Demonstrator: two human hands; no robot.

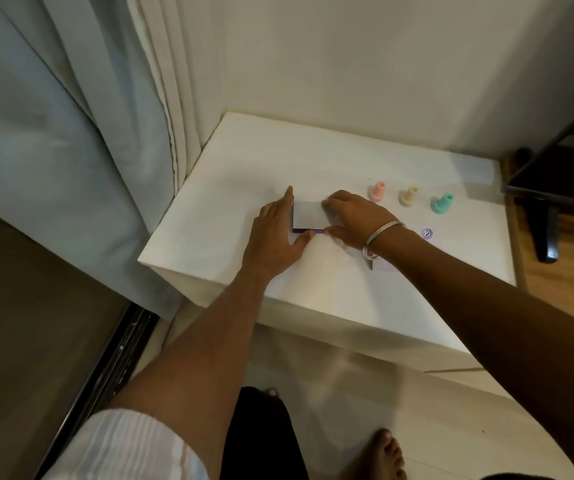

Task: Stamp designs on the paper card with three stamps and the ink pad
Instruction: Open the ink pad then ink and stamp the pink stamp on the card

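Currently the ink pad [308, 216] lies flat, long axis left-to-right, left hand [275, 233] bracing its left end with straight fingers, right hand [351, 216] gripping its lid

Dim indoor light, soft blur, wide-angle distortion

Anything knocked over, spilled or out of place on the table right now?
Nothing stands out. The pink stamp, cream stamp and teal stamp stand in a row; both hands are at the ink pad.
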